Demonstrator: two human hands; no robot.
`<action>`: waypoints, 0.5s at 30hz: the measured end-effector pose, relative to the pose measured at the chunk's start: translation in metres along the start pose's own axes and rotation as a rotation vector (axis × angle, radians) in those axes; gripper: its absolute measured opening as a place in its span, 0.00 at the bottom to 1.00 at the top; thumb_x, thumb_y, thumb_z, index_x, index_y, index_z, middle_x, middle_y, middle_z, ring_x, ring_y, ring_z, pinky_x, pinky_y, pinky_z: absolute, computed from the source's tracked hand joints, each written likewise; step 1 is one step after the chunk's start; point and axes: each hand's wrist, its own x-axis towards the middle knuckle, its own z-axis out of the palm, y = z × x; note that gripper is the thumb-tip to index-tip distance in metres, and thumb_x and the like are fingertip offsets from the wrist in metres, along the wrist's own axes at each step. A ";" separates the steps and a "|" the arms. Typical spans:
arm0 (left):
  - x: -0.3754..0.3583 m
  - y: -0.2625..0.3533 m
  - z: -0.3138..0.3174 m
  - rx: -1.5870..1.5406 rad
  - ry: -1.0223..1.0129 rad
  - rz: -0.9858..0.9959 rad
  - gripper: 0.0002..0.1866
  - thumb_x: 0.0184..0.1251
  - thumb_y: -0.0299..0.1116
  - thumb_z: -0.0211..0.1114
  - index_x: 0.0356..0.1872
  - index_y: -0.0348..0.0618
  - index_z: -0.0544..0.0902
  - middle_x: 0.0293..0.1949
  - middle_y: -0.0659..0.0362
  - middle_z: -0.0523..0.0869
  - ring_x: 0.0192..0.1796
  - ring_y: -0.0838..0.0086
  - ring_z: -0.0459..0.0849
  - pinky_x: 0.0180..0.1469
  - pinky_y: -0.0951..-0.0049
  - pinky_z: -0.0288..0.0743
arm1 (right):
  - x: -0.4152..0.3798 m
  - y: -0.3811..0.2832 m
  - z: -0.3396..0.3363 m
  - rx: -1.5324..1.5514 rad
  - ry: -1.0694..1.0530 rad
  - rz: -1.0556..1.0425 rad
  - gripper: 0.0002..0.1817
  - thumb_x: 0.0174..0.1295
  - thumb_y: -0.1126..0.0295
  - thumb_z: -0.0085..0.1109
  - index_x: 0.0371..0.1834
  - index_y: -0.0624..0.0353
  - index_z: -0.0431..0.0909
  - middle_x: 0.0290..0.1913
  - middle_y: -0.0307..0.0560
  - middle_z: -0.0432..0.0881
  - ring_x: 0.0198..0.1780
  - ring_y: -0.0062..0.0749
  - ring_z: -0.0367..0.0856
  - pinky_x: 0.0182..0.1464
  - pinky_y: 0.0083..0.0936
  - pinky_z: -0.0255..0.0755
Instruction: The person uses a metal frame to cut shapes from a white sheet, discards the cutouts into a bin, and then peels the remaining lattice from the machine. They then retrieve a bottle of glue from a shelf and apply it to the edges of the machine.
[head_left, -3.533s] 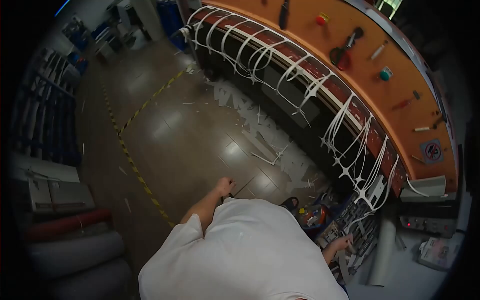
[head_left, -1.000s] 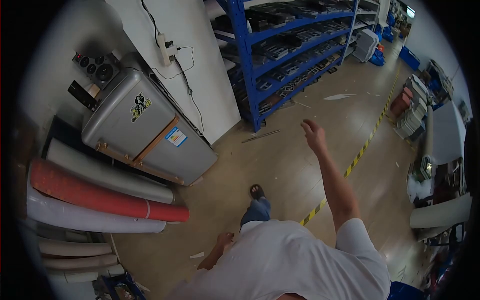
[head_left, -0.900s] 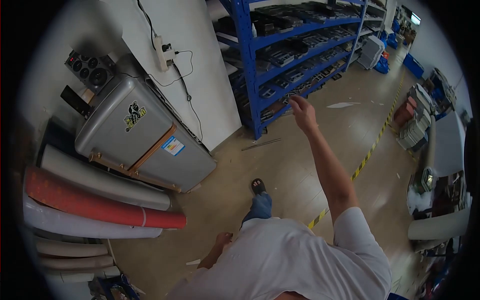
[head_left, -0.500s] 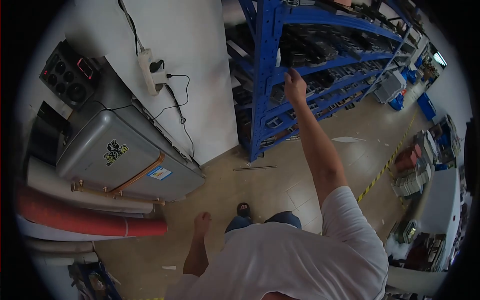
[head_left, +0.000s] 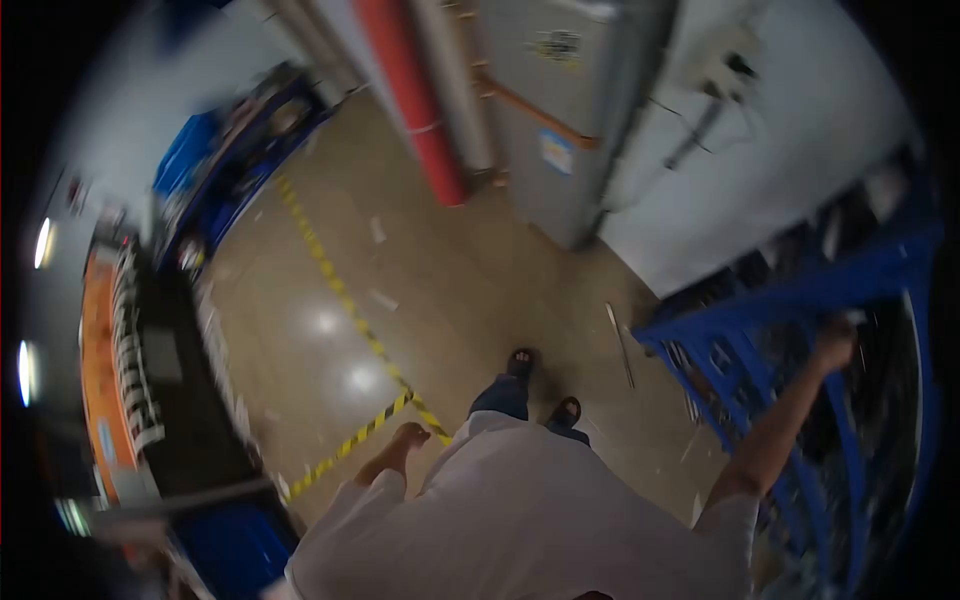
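Note:
At the blue metal shelving rack (head_left: 770, 310) on the right, my right hand (head_left: 833, 347) reaches out with its fingers closed. A small white object (head_left: 855, 317) shows at its fingertips; blur hides its exact kind. My left hand (head_left: 408, 437) hangs low beside my body above the floor, fingers loosely bent and apart, with nothing seen in it. Dark items (head_left: 880, 350) fill the rack near my right hand.
A grey refrigerator (head_left: 545, 100) stands by the wall, beside a red roll (head_left: 415, 110). Yellow-black tape (head_left: 330, 275) marks the floor. One thin rod (head_left: 620, 345) lies near the rack. An orange machine (head_left: 105, 350) and a blue bin (head_left: 235, 545) are at left.
My view has swung to the left, so the rack now sits at the far right. My right hand, earlier just below a small white item at the rack, now has a white object at its fingertips.

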 end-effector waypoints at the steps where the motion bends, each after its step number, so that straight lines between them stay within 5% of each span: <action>1: -0.043 0.052 -0.015 -0.186 -0.136 -0.395 0.23 0.67 0.54 0.62 0.48 0.45 0.89 0.47 0.46 0.89 0.50 0.47 0.87 0.53 0.52 0.80 | -0.012 -0.012 -0.031 0.188 0.049 0.039 0.26 0.71 0.44 0.56 0.48 0.60 0.85 0.32 0.50 0.89 0.29 0.45 0.88 0.29 0.37 0.81; 4: -0.083 0.087 0.010 -0.368 0.084 -0.466 0.22 0.67 0.52 0.62 0.42 0.44 0.90 0.46 0.45 0.89 0.50 0.46 0.87 0.53 0.50 0.80 | -0.080 -0.074 -0.144 0.796 -0.020 -0.068 0.22 0.72 0.53 0.59 0.52 0.63 0.83 0.38 0.50 0.89 0.33 0.41 0.86 0.29 0.34 0.77; 8: -0.076 0.107 0.014 -0.442 0.309 -0.278 0.18 0.69 0.48 0.61 0.45 0.44 0.87 0.44 0.45 0.88 0.48 0.45 0.86 0.51 0.51 0.80 | -0.228 -0.160 -0.284 1.219 -0.599 -0.189 0.18 0.74 0.61 0.57 0.58 0.63 0.79 0.43 0.47 0.86 0.38 0.31 0.83 0.33 0.27 0.76; 11: -0.144 0.155 -0.093 -0.766 0.687 -0.047 0.13 0.73 0.41 0.61 0.48 0.44 0.84 0.46 0.47 0.86 0.50 0.47 0.85 0.52 0.53 0.79 | -0.352 -0.230 -0.374 1.335 -1.076 -0.476 0.17 0.75 0.66 0.55 0.62 0.63 0.77 0.47 0.44 0.84 0.42 0.25 0.81 0.37 0.22 0.75; 13: -0.202 0.150 -0.148 -0.814 0.898 0.169 0.11 0.73 0.38 0.63 0.47 0.44 0.83 0.49 0.51 0.84 0.50 0.49 0.84 0.52 0.54 0.79 | -0.445 -0.275 -0.423 1.498 -1.149 -0.847 0.14 0.75 0.68 0.55 0.59 0.62 0.78 0.42 0.40 0.83 0.38 0.23 0.80 0.35 0.20 0.74; 15: -0.262 0.120 -0.180 -0.710 1.160 0.258 0.11 0.71 0.37 0.65 0.48 0.43 0.83 0.52 0.54 0.83 0.53 0.53 0.82 0.55 0.56 0.78 | -0.519 -0.310 -0.509 1.528 -1.479 -1.081 0.12 0.74 0.71 0.55 0.56 0.64 0.78 0.43 0.43 0.82 0.39 0.23 0.80 0.37 0.24 0.76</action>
